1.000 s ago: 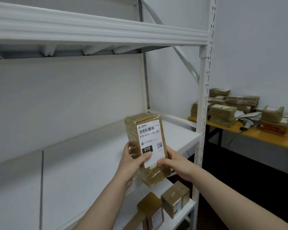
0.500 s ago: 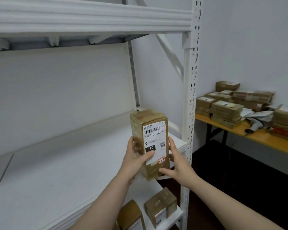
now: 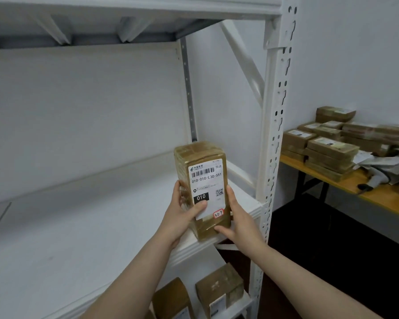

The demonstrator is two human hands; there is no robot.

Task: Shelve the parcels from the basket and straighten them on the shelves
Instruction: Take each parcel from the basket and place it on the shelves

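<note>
Head view: the parcel (image 3: 202, 192) stands upright, label toward the camera, over the front right corner of the middle shelf (image 3: 78, 226). Its bottom edge sits level with the shelf's front lip, and whether it touches the board cannot be told. The left hand (image 3: 182, 217) grasps the parcel's left side, thumb laid across the lower part of the label, fingers (image 3: 177, 188) curled round the far edge. The right hand (image 3: 237, 217) grasps the lower right side, thumb on the taped front under the label, fingers running up the right edge. The white upright post (image 3: 274, 134) stands just beside the right hand. The shelf board stretches wide to the left of the parcel and back to the rear panel, and the upper shelf (image 3: 124, 5) sits well above the parcel's top. Below the middle shelf, under the forearms, two lower parcels (image 3: 219, 288) stand near each other. Past the post, well apart to the right, a wooden worktop (image 3: 378, 196) carries stacked parcels (image 3: 329, 153) and loose papers
</note>
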